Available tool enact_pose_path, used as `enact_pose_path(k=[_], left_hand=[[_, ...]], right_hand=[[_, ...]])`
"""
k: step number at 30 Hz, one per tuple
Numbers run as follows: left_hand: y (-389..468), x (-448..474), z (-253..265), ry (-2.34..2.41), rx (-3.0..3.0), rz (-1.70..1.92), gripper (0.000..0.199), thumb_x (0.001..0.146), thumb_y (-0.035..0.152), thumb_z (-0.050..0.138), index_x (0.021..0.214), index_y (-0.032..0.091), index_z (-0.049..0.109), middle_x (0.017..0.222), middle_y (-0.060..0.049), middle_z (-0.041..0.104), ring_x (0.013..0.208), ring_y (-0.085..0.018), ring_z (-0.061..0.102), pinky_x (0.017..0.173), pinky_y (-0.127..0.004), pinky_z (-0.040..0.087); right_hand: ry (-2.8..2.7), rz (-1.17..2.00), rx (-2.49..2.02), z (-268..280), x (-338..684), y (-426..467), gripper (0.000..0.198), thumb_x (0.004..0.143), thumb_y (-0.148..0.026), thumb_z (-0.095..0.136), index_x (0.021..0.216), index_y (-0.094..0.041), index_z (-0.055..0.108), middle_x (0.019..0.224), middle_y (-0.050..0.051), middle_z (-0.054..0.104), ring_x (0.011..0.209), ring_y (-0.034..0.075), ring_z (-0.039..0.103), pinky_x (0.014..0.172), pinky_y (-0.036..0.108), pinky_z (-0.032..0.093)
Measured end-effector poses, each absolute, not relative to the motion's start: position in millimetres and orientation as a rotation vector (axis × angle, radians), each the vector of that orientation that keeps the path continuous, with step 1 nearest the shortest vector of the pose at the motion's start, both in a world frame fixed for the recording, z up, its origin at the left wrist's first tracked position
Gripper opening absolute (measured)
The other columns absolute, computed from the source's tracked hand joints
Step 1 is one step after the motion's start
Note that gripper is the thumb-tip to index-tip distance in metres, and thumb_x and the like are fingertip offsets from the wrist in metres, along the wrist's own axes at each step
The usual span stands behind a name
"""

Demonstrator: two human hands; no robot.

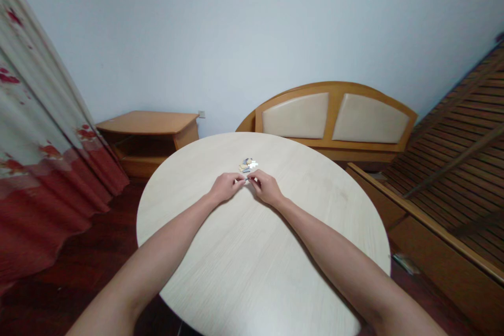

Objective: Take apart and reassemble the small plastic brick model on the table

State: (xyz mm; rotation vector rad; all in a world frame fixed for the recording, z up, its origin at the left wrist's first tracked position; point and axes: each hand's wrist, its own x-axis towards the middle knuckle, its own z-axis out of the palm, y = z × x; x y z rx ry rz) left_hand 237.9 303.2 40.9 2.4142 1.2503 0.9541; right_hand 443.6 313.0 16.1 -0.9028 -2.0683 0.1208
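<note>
Between the fingertips of both hands is a small dark, thin piece (247, 179), too small to name exactly. My left hand (228, 186) pinches its left end, and my right hand (266, 186) pinches the right end. Just beyond the fingers, a little heap of small flat pieces (244, 167) in tan, white and dark grey lies on the round table (252, 252). They look like toy building pieces, though their exact kind is too small to make out.
A wooden cabinet (153, 122) stands beyond the table at the left, next to a red and white curtain (47, 157). Behind the table is a padded headboard (295, 115). A wooden bed frame with slats (452, 168) is close on the right.
</note>
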Motion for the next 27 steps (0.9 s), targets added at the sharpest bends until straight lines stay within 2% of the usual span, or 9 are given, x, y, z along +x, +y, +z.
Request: enact_pose_path(k=[13,18,27], left_hand=[[305.3,240.4,39.2,1.278,2.396,1.018,0.025,0.094,0.032,0.061,0.108,0.020,0.077,0.100,-0.006,0.079,0.083,-0.018,0.070,0.079,-0.028,0.052],[308.0,240.5,36.5,1.293,2.392,1.034,0.020,0.092,0.031,0.063,0.101,0.021,0.078,0.095,-0.005,0.078,0.079,-0.017,0.069,0.078,-0.028,0.052],[304.2,241.2,41.6,1.272,2.393,1.036,0.023,0.097,0.032,0.058,0.100,0.020,0.077,0.097,-0.005,0.079,0.082,-0.018,0.069,0.079,-0.027,0.050]], right_hand=[[-2.085,0.108,-0.931,21.1,444.8,309.5,0.016,0.098,-0.024,0.056,0.105,-0.021,0.071,0.097,0.006,0.073,0.083,0.018,0.065,0.076,0.028,0.048],[-2.095,0.113,-0.949,22.6,444.3,307.6,0.017,0.099,-0.026,0.055,0.104,-0.022,0.071,0.095,0.006,0.074,0.082,0.018,0.065,0.075,0.028,0.048],[-2.111,0.118,-0.996,23.0,443.4,307.2,0.020,0.100,-0.029,0.053,0.103,-0.021,0.072,0.095,0.007,0.074,0.083,0.019,0.066,0.076,0.029,0.048]])
